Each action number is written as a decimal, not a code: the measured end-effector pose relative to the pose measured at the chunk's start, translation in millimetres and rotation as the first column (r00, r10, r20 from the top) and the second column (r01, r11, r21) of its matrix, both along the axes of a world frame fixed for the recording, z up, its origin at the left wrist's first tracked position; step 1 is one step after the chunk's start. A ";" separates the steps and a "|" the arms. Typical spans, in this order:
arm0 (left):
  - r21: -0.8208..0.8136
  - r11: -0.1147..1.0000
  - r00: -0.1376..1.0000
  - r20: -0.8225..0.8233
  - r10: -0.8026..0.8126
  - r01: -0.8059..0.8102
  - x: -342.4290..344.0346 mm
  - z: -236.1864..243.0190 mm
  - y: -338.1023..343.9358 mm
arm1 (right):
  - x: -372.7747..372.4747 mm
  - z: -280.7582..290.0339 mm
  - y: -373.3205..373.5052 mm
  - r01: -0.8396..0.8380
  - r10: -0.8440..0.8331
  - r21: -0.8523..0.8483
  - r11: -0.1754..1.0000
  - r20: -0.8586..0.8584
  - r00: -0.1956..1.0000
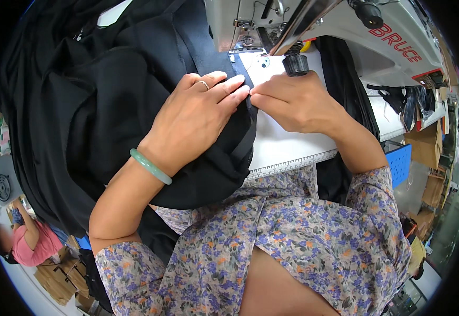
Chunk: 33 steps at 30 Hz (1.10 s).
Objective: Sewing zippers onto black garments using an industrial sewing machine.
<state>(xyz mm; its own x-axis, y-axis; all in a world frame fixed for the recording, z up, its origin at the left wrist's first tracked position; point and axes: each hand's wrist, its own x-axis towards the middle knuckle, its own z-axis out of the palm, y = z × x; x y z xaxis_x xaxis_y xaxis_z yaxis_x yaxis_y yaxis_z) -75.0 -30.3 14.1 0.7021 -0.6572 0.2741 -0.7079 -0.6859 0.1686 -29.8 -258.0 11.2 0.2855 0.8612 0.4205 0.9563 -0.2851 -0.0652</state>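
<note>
A large piece of black cloth (103, 110) lies in folds across the left side, its edge running up to the sewing machine's needle area (240, 47). My left hand (192, 113) rests on that cloth with fingers stretched out and pressed down near the edge; a ring and a green bangle are on this arm. Just to its right, my right hand (295, 100) is pinched at the edge of the black cloth, fingertips close to those of the left. The thumb of the left hand is mostly hidden.
The white sewing machine (382, 47) overhangs the upper right, with a black knob (295, 64) right above my right hand. A ruler strip (292, 164) lines the table's front edge. More black cloth (345, 79) hangs at right, near a blue crate (399, 160). Another person (29, 242) is at lower left.
</note>
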 end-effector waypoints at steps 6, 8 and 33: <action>0.034 0.999 0.997 -0.072 0.011 -0.009 -1.4 7.5 4.7 | -0.1 -2.8 4.7 -0.048 0.046 -0.076 0.996 -0.027 0.999; 0.044 0.999 0.997 -0.071 0.012 -0.008 -0.7 9.1 6.0 | -0.6 -3.4 5.9 -0.039 0.035 -0.066 0.997 -0.053 0.998; -0.019 0.998 0.998 0.000 0.065 -0.065 3.5 3.5 -1.2 | 21.8 -9.3 7.7 0.231 -0.210 0.238 0.943 -0.110 0.971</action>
